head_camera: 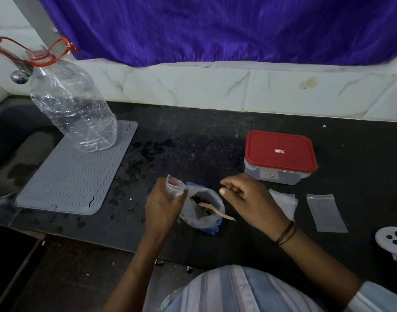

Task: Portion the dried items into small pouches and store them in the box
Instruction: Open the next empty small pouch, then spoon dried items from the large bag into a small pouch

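- My left hand (163,201) grips a small clear pouch (175,185), fingers and thumb curled round it, its mouth held open and facing up.
- My right hand (245,197) hovers just right of that pouch, fingers curled; whether they pinch anything I cannot tell.
- Between my hands, on the dark tabletop (193,140), sits an open plastic bag (204,212) with dark dried items (196,199) inside.
- A wooden spoon (216,211) lies in the bag, its handle sticking out toward my right.
- The box (279,157), clear with a red lid (279,152) shut on it, stands on the tabletop beyond my right hand.
- Two empty flat pouches lie to the right: one (285,202) partly under my right wrist, another (326,212) just beside it.
- At far left a grey ribbed mat (73,176) carries a large clear plastic bottle (73,104).
- A white controller-like object (393,242) shows at the right edge.
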The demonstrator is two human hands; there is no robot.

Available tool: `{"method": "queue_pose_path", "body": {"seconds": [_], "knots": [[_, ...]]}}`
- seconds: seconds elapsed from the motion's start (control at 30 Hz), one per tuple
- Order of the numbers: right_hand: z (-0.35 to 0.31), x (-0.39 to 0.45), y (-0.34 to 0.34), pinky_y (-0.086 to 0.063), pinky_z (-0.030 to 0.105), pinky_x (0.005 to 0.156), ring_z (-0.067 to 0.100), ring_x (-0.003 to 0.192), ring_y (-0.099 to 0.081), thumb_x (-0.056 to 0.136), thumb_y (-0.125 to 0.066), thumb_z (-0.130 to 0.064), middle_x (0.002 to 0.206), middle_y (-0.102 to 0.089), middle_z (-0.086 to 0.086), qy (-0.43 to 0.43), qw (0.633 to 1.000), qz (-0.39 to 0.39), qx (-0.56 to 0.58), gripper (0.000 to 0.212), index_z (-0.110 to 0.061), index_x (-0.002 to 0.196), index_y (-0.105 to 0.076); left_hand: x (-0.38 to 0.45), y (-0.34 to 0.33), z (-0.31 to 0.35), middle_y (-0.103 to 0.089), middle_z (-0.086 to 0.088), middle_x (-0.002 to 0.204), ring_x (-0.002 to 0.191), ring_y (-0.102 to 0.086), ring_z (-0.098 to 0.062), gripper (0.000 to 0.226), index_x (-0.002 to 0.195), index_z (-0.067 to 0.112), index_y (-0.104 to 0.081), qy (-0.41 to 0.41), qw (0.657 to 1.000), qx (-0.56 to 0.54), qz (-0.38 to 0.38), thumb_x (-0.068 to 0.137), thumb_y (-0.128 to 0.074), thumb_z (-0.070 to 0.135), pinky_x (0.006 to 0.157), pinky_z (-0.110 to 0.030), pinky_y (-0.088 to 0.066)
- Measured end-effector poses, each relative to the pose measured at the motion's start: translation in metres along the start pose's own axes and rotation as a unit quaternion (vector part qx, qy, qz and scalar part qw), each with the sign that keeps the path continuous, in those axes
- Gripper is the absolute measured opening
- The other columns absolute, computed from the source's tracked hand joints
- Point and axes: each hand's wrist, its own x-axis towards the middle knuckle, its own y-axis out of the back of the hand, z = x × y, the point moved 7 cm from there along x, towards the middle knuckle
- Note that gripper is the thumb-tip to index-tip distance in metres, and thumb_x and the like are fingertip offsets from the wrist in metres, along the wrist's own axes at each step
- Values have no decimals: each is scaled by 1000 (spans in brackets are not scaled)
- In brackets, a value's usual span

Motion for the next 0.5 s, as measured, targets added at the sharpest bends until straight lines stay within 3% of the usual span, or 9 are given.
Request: {"method": "queue_pose_path", "body": {"seconds": [0.1,0.2,0.3,0.4,0.5], "knots": [[27,-17,-26,-49,33,90,13,114,-50,88,-56,-59,124,-50,-5,-42,984,-106,-140,55,-29,133,-44,1,-2,-40,-71,0,98,92,-69,-20,43,102,22,-65,148,986,-75,-29,74,-72,54,84,-45,-57],[37,-29,-46,-52,32,84,12,105,-53,89,-56,-55,123,-48,-6,-39,965,-169,-198,49,-33,129,-38,-5,-21,-52,-75,-12,103,91,-73,-26,31,109,12,-69,220,948,-216,-83,83,-76,27,75,-40,-59],[28,-29,-51,-51,29,77,11,94,-57,97,-51,-39,115,-55,-6,-2,973,-153,-171,27,-29,122,-44,-13,-39,-53,-75,-14,108,95,-73,-29,39,118,9,-65,266,909,-291,-135,83,-77,23,71,-37,-57],[19,-26,-52,-39,21,67,9,83,-55,102,-43,-32,106,-60,-4,42,976,-112,-180,20,-24,118,-51,-11,-43,-55,-74,-9,103,94,-72,-27,34,112,16,-62,277,920,-247,-128,82,-78,18,76,-43,-58],[17,-23,-47,-36,18,56,5,64,-47,99,-49,-28,83,-57,-7,39,975,-49,-212,8,-23,103,-54,-9,-49,-55,-75,-16,99,88,-73,-30,29,107,8,-67,274,924,-228,-136,80,-77,11,75,-44,-60]]}}
